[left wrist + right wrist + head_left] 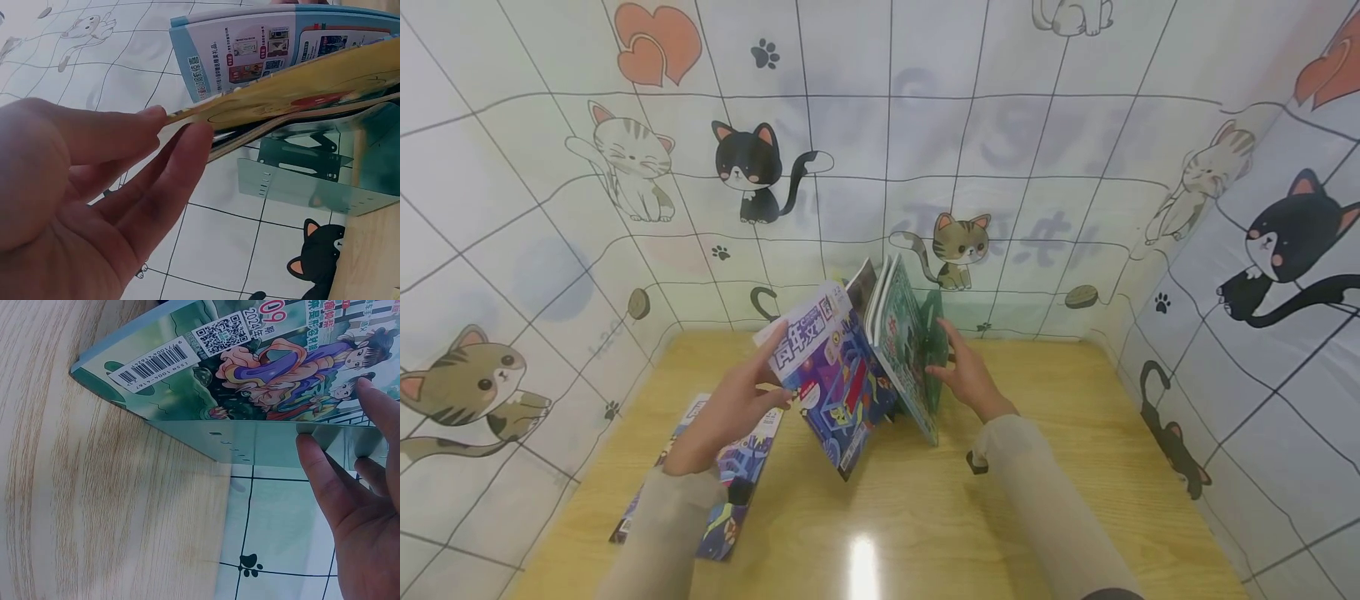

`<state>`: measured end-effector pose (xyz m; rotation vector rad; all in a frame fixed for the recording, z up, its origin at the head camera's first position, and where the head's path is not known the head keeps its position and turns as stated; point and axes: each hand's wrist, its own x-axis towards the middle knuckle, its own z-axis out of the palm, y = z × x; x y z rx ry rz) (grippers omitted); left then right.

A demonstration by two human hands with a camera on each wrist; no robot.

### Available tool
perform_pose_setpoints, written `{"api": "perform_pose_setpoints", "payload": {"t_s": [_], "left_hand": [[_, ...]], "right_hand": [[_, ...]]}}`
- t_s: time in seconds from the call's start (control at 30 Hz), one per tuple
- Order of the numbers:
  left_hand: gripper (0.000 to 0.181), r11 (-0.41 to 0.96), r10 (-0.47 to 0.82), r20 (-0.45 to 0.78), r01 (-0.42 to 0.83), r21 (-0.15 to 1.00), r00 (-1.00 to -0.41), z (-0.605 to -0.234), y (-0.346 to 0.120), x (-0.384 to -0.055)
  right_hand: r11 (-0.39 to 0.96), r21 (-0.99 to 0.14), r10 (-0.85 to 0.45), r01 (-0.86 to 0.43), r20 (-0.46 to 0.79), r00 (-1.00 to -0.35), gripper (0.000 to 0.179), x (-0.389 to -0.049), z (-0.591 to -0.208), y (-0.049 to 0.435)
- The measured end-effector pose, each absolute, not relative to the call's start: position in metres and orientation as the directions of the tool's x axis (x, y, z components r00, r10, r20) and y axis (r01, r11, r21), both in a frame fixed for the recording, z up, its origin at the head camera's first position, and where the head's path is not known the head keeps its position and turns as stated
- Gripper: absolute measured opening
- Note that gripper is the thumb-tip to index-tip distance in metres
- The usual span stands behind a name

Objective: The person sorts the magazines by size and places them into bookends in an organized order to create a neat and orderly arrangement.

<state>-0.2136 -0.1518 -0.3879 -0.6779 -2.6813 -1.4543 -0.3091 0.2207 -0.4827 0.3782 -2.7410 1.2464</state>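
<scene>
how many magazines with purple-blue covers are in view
2: a tilted magazine in the left hand and a flat magazine on the wood-grain table, partly behind the left sleeve. More may be hidden.

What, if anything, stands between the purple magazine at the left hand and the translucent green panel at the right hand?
The green-covered magazine does: in the head view, it is right of the purple magazine and left of the green panel.

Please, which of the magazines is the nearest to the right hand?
The green-covered magazine with robed figures: it stands tilted beside the right hand, whereas the purple magazine is at the left hand.
</scene>
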Motion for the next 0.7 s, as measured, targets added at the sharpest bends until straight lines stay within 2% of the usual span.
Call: {"api": "perform_pose_setpoints", "payload": {"t_s": [0.33,0.53,0.7], "left_hand": [[0.098,0.592,0.323,0.273,0.418,0.689,-0.906,-0.383,-0.137,-0.222],[0.100,0.676,0.322,0.349,0.472,0.566,-0.880,-0.385,-0.127,-0.228],[0.099,0.697,0.320,0.378,0.486,0.528,-0.869,-0.388,-0.117,-0.235]], "right_hand": [[0.632,-0.727,-0.181,-0.268,0.197,-0.963,0.095,-0.309,-0.481,0.220],[0.623,-0.732,-0.183,-0.277,0.208,-0.961,0.094,-0.309,-0.483,0.221],[0.629,-0.726,-0.181,-0.278,0.211,-0.961,0.094,-0.309,-0.483,0.221]]}}
